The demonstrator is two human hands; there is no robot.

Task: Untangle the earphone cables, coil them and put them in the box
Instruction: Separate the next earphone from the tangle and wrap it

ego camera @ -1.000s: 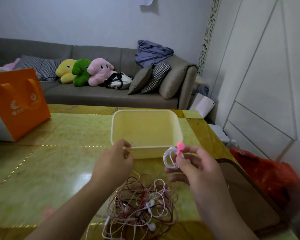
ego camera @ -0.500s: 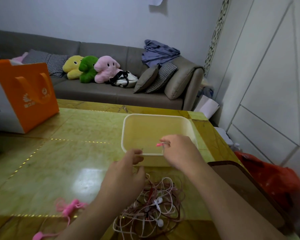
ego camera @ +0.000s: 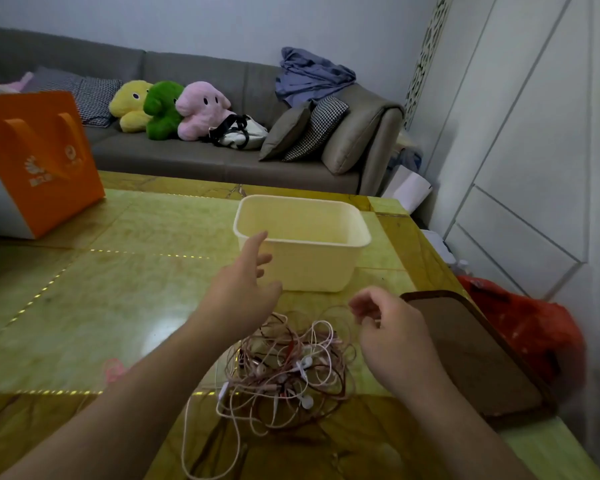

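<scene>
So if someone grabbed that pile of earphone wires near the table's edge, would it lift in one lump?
Probably mostly, yes. The earphone wires are thin and loop through each other, so pulling one would likely drag its neighbours. They look floppy, so loose ends would dangle. The pile seems light, so it would probably slide on the glossy table rather than resist.

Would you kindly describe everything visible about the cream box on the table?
The cream box is a rectangular, open-topped tub that looks like plastic, with rounded corners and a rolled rim. It stands upright on the green table, beyond the tangle of earphone cables. The left hand hovers in front of its near-left corner; contact cannot be told. Its floor is hidden from view.
</scene>
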